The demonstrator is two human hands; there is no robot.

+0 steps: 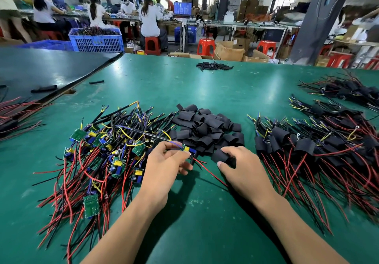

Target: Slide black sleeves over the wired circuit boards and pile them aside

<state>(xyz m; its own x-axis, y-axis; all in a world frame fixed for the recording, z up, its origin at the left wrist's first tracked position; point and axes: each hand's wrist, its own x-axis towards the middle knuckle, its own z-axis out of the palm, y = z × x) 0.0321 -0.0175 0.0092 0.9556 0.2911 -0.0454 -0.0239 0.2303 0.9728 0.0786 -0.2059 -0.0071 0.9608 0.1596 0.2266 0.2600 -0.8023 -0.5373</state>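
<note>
Pinching a wired circuit board (187, 150), left hand (164, 167) curls; right hand (245, 170) apparently clasps 1 matte black sleeve (220, 155).

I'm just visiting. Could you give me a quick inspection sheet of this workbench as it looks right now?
Surface: green table, dark mat at its far left.
Job's things: bare wired boards heaped left; black sleeves piled centre; sleeved boards piled right.
Clutter: small far heap of black pieces; loose black piece on the mat.
Hands: left hand pinches one board; right hand grips one sleeve.
Cables: red and black wires trail from the held board.
Surroundings: people seated at benches, red stools, blue crate, cardboard boxes.
</note>
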